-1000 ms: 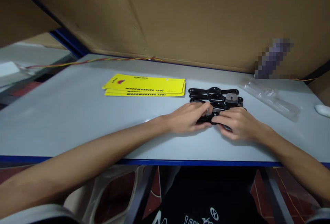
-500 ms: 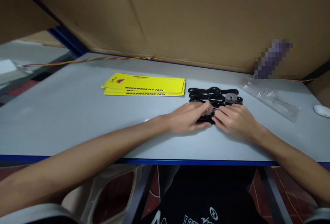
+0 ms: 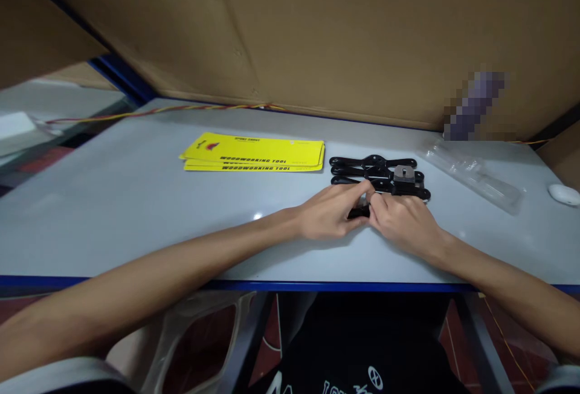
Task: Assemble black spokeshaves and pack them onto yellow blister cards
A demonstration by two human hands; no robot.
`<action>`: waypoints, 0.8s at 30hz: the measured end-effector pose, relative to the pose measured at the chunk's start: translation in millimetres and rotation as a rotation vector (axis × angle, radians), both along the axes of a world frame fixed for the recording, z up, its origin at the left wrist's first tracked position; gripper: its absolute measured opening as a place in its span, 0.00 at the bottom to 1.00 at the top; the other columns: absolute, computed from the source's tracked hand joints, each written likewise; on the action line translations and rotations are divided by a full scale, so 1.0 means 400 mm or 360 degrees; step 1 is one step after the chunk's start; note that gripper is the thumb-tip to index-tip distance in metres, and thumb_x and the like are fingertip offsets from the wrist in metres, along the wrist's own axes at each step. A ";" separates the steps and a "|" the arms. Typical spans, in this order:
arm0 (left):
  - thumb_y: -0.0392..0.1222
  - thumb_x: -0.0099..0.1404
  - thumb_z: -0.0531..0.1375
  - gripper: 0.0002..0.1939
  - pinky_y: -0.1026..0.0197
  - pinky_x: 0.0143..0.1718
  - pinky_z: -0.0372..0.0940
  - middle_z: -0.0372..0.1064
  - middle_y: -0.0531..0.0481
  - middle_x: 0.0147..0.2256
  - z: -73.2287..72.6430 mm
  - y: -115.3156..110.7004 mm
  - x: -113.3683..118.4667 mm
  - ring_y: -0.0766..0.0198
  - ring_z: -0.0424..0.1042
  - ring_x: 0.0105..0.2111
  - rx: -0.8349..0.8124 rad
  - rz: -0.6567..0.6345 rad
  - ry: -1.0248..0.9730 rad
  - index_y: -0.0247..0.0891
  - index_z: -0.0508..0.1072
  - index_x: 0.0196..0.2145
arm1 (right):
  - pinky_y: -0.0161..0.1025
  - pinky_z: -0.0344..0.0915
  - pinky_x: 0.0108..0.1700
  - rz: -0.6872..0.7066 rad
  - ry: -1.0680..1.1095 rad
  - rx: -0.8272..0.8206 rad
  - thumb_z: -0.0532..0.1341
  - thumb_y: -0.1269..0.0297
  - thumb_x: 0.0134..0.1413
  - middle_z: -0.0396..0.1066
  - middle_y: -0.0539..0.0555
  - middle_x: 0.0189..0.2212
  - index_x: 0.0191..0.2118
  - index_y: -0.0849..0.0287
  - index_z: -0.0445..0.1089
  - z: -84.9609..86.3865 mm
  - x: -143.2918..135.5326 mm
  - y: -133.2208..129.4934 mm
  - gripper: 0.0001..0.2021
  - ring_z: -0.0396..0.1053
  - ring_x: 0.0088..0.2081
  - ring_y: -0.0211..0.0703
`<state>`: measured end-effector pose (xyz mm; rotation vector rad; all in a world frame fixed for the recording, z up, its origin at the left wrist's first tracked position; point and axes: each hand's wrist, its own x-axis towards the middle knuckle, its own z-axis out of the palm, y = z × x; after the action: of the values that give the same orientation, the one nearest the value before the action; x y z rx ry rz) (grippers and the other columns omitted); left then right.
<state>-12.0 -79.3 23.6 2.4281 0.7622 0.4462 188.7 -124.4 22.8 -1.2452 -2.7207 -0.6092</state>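
Both hands meet over the nearest black metal tool [image 3: 359, 213], which lies on the table. My left hand [image 3: 333, 209] is closed on its left part, thumb and fingers around it. My right hand [image 3: 403, 219] has its fingers bent together at the tool's middle, covering its right part; the fingertips of the two hands almost touch. Just beyond them, several black tools with long handles [image 3: 353, 161] lie in rows. A grey metal piece [image 3: 404, 174] sits on the right side of these rows.
Yellow printed cards [image 3: 258, 151] lie stacked left of the tools. Clear plastic packaging [image 3: 475, 173] lies to the right, with a white mouse-like object [image 3: 564, 194] farther right. A cardboard wall [image 3: 317, 37] and twisted wires [image 3: 181, 109] border the table's back.
My right hand has shifted slightly left, closer to my left hand, uncovering the right end of a black tool behind it. The view has tilted slightly.
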 end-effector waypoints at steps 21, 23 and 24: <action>0.49 0.71 0.55 0.22 0.54 0.40 0.69 0.74 0.45 0.38 -0.007 0.040 -0.054 0.56 0.72 0.35 0.0738 -0.0393 0.0111 0.36 0.67 0.58 | 0.48 0.63 0.43 -0.0504 0.0788 -0.0380 0.59 0.51 0.63 0.70 0.58 0.42 0.46 0.54 0.69 0.038 0.227 0.158 0.13 0.69 0.43 0.54; 0.52 0.71 0.55 0.23 0.54 0.41 0.69 0.73 0.44 0.38 -0.004 0.049 -0.058 0.56 0.72 0.37 0.0703 -0.0351 0.0046 0.36 0.68 0.57 | 0.47 0.62 0.40 -0.0598 0.0681 -0.0418 0.60 0.49 0.62 0.69 0.58 0.43 0.45 0.54 0.70 0.030 0.213 0.154 0.15 0.69 0.43 0.56; 0.54 0.71 0.54 0.23 0.53 0.41 0.69 0.73 0.44 0.39 -0.001 0.056 -0.062 0.55 0.72 0.38 0.0682 -0.0327 0.0010 0.36 0.69 0.56 | 0.47 0.62 0.39 -0.0621 0.0664 -0.0439 0.60 0.48 0.62 0.69 0.58 0.43 0.44 0.54 0.70 0.028 0.208 0.154 0.15 0.69 0.43 0.55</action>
<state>-36.7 -57.1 23.2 2.8690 0.4439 0.5663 271.7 -63.0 33.8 -1.7559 -2.2817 0.0185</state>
